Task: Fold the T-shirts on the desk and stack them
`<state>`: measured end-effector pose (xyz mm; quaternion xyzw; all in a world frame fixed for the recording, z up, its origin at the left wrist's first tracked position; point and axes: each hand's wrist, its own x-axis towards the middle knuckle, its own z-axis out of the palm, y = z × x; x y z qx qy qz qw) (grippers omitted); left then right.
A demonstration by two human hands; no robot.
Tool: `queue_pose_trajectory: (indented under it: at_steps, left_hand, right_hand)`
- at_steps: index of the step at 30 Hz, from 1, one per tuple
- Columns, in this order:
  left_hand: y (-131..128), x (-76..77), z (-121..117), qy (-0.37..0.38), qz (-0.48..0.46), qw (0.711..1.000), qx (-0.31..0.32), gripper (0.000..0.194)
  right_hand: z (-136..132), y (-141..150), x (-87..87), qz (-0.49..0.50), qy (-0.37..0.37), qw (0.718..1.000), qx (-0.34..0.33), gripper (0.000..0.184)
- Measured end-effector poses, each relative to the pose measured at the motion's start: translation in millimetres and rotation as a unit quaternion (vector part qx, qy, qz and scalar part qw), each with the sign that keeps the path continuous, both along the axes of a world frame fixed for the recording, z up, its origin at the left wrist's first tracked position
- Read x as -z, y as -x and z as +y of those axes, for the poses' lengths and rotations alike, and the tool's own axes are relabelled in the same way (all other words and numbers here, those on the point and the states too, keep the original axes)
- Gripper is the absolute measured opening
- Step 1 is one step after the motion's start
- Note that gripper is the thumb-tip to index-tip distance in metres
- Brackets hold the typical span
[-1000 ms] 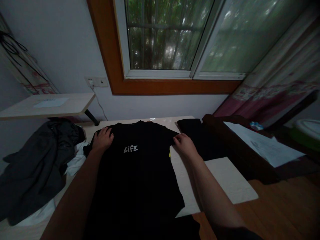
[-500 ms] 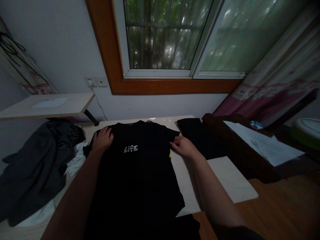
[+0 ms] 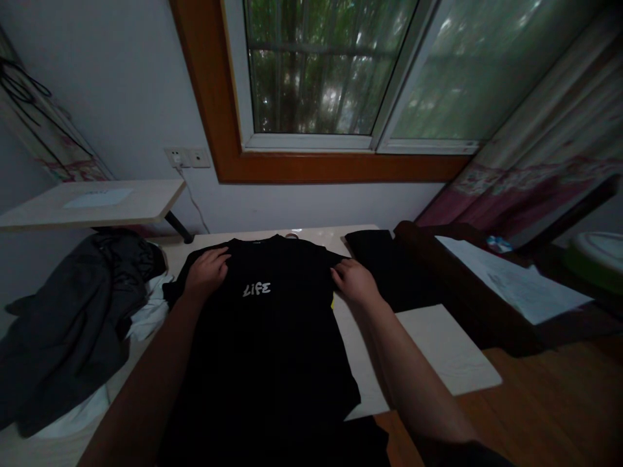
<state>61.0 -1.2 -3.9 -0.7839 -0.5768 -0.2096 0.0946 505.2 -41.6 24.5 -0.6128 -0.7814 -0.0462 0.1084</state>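
Your black T-shirt (image 3: 267,350) lies spread on the pale table (image 3: 445,344), from the middle of the frame down to its bottom edge, and the white lettering (image 3: 256,289) on it is near the centre. Your left hand (image 3: 207,272) rests on the shirt, at the shoulder on the left of centre; its fingers are extended on the cloth and are not closed around anything. Your right hand (image 3: 357,279) is at the sleeve on the right of centre, with the fingers bent; I cannot tell whether they pinch the cloth or only touch it. A small yellow spot (image 3: 333,301) shows at the shirt's side, just below this hand. At the left of the frame lies a dark grey garment (image 3: 63,324), and near the right hand there is a black cloth (image 3: 384,266).
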Motion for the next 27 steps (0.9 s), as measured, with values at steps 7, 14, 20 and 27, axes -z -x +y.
queue_pose_trajectory:
  at_steps: [7, 14, 20, 27]
  left_hand:
    - [-34, -0.4, -16, 0.032, 0.052, 0.997, -0.056, 0.036]
    - [-39, 12.9, -17, 0.03, 0.038, 0.991, -0.122, 0.046]
    - [-31, 17.2, 2, 0.043, 0.037, 0.99, -0.126, 0.049]
    - [-30, 18.5, 23, 0.069, 0.039, 0.99, -0.114, 0.056]
  right_hand:
    - [17, 40, -0.9, 0.038, -0.041, 0.998, -0.039, 0.034]
    - [46, 69, 21.1, 0.033, -0.007, 0.999, -0.033, 0.043]
    - [64, 61, 39.8, 0.034, 0.022, 0.999, 0.023, 0.06]
    - [89, 36, 47.7, 0.026, 0.081, 0.995, 0.049, 0.063]
